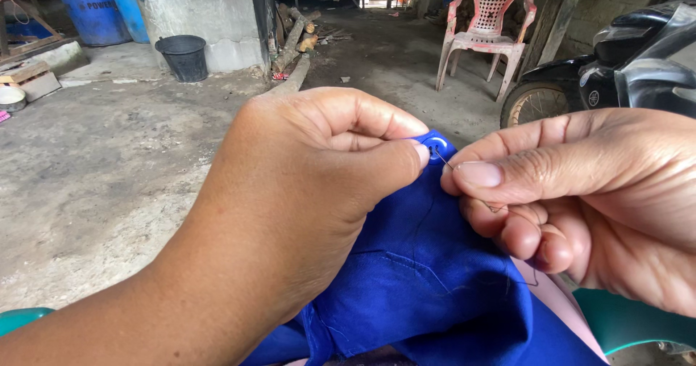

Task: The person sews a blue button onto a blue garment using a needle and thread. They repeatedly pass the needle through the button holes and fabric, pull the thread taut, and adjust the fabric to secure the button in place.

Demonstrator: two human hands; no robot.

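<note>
Where fingers [478,174] pinch, needle [443,159] (mostly hidden) meets button [436,145].

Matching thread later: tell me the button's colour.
Blue, like the cloth; the button shows best in the head view.

L hand [312,192] fingers curled, thumb-forefinger pinched; R hand [580,199] pinching too, tips nearly touching.

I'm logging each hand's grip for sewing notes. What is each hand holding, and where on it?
Left hand pinches the blue cloth at its edge, beside the button. Right hand pinches the needle near its rear end.
</note>
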